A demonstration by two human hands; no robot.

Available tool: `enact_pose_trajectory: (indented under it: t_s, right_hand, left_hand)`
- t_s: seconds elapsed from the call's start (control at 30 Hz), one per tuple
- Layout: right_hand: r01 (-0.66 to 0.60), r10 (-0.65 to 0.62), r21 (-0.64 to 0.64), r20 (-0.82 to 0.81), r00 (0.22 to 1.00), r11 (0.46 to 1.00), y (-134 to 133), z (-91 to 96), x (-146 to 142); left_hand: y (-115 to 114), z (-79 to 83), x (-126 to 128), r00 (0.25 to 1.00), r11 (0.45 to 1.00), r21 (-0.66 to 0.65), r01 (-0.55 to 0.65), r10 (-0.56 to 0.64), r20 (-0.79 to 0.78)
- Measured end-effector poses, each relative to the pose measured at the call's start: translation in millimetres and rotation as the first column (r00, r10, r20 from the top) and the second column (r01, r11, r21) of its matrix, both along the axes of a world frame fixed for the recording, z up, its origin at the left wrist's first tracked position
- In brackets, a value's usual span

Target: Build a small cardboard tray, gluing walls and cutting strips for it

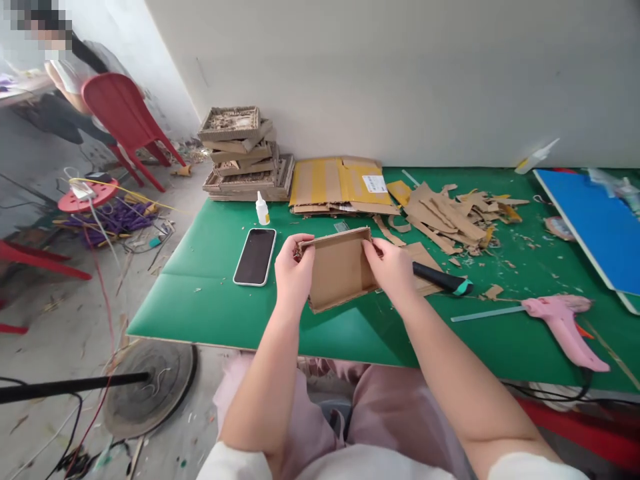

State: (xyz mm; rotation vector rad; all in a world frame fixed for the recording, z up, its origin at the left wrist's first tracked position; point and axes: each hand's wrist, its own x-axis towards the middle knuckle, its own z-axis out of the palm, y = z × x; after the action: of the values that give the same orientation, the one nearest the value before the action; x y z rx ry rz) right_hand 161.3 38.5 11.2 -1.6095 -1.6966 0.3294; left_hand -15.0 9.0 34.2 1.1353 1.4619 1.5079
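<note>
A shallow open cardboard tray (340, 270) is held up over the green table, its inside facing me and slightly tilted. My left hand (294, 270) grips its left end, thumb on the wall. At the opposite end my right hand (393, 267) pinches the wall near the top corner. A box cutter (443, 279) with a dark handle and teal end lies just right of my right hand, over a flat cardboard piece (423, 257). Left of my left hand rests a phone (255, 257), with a small white glue bottle (263, 208) upright behind it.
Stacked cardboard trays (245, 160) stand at the back left beside flattened yellow-brown cardboard (340, 183). Cardboard scraps (455, 217) cover the back right. A pink glue gun (563, 327) and blue board (595, 227) lie right. A person sits on a red chair (123, 110).
</note>
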Motion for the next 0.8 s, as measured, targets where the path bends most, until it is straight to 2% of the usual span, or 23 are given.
enact_pose_trajectory:
  t_s: [0.13, 0.27, 0.6, 0.8]
  right_hand:
    - [0.077, -0.081, 0.051, 0.094, 0.992, 0.996, -1.3, -3.1, -8.2]
    - [0.079, -0.085, 0.053, 0.133, 0.987, 0.995, -1.5, -6.9, -9.8]
    - [0.003, -0.004, 0.011, 0.093, 0.996, 1.0, 0.0, -8.2, -4.0]
    - [0.045, -0.048, 0.04, 0.083, 0.995, 0.998, -1.8, -8.4, -3.7]
  left_hand:
    - [-6.6, 5.4, 2.3, 0.995, 0.999, 0.026, -0.041, 0.043, -0.087]
    - [-8.1, 6.0, 1.6, 0.992, 0.998, 0.03, -0.055, 0.058, -0.115]
    - [-5.1, 1.5, -0.5, 0.996, 0.999, 0.002, -0.049, 0.049, -0.08]
    - [-10.8, 5.9, 6.7, 0.987, 0.996, -0.008, -0.089, 0.087, -0.136]
